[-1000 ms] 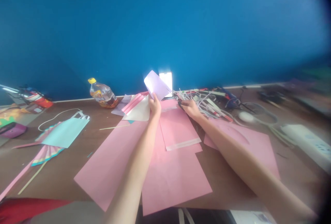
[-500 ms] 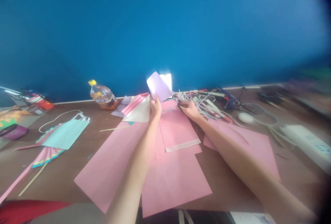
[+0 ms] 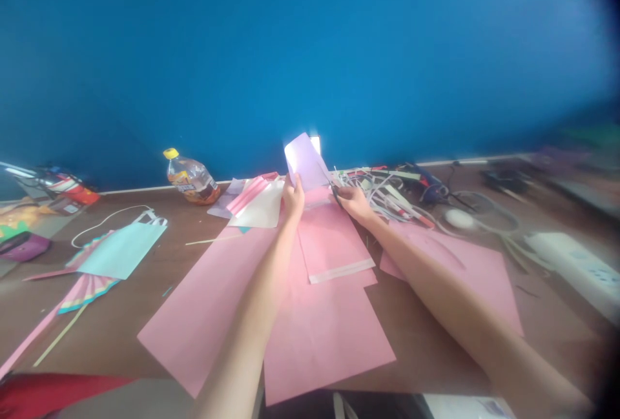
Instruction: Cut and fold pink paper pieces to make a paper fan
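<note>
My left hand (image 3: pixel 292 198) pinches the lower edge of a pale lilac paper sheet (image 3: pixel 306 159) and holds it upright at the far side of the table. My right hand (image 3: pixel 353 201) is closed on dark-handled scissors (image 3: pixel 335 192), whose blades point up toward the sheet's right edge. Both arms reach out over several pink paper sheets (image 3: pixel 320 328) that lie flat on the brown table (image 3: pixel 116 335). A smaller pink sheet with a pale strip (image 3: pixel 334 248) lies under the hands.
A tipped plastic bottle with a yellow cap (image 3: pixel 191 177) lies at the back left. A light blue paper bag (image 3: pixel 121 248) and a folded striped fan (image 3: pixel 87 286) lie on the left. Tangled cables and paper strips (image 3: pixel 402 196) crowd the back right. A white power strip (image 3: pixel 576 267) sits far right.
The lilac sheet has swung a little to the right and more upright. My right hand has lifted the scissors from the cable pile toward the sheet's edge.
</note>
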Demonstrator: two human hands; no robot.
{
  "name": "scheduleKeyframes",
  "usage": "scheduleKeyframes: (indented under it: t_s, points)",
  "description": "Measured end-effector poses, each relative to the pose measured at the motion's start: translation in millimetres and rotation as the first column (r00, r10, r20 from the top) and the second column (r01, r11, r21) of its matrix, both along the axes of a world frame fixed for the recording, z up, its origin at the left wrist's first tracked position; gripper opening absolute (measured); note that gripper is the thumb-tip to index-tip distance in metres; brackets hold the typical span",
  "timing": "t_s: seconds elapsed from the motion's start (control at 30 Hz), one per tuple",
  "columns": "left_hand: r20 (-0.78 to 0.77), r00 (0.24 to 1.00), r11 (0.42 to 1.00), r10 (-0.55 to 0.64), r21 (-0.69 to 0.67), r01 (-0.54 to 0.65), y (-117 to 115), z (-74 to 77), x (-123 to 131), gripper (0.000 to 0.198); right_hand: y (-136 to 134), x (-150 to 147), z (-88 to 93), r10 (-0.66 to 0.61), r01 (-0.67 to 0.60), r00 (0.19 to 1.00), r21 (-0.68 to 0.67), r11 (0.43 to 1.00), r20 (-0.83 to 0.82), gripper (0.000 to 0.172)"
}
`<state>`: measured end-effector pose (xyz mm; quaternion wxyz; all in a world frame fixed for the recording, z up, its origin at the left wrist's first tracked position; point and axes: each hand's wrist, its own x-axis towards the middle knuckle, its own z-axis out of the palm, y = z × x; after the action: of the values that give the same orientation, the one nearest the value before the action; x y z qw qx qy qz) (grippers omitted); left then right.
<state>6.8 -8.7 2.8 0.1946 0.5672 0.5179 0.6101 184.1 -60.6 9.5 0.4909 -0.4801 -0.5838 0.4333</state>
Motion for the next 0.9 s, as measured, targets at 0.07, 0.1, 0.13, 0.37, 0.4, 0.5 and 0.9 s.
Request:
scheduleKeyframes:
  t_s: [0.07,0.1,0.13,0.37,0.4,0.5,0.9]
  points:
    - [-0.012,1.000,1.000,0.005,-0.003,-0.005,1,-0.3,0,0.049,0,0,0.0,-0.005,0.005,1.000,0.012,1.000,0.004,0.036]
    - [-0.017,1.000,1.000,0.006,-0.001,-0.006,1,-0.4,0,0.049,0,0,0.1,-0.008,0.008,1.000,0.020,1.000,0.011,0.036]
    - [-0.020,1.000,1.000,0.005,0.003,-0.004,1,-0.3,0,0.048,0,0,0.5,-0.013,0.012,1.000,0.026,1.000,0.016,0.036]
    - [-0.001,1.000,1.000,0.003,-0.012,-0.003,-1,1.7,0,0.048,-2,0,5.9,0.009,-0.011,0.999,0.040,0.999,0.053,0.035]
    - [0.004,1.000,1.000,0.003,-0.012,-0.003,-1,1.7,0,0.048,-2,0,5.9,0.007,-0.010,0.998,0.046,0.999,0.066,0.035]
    - [0.016,1.000,1.000,0.002,-0.004,-0.002,-1,0.9,0,0.048,-2,1,4.8,-0.015,0.011,0.996,0.046,0.999,0.086,0.037]
    - [0.066,0.998,0.997,0.006,-0.072,-0.001,1,-3.2,-2,0.051,-5,2,12.1,-0.061,0.048,0.984,0.084,0.995,0.165,0.045]
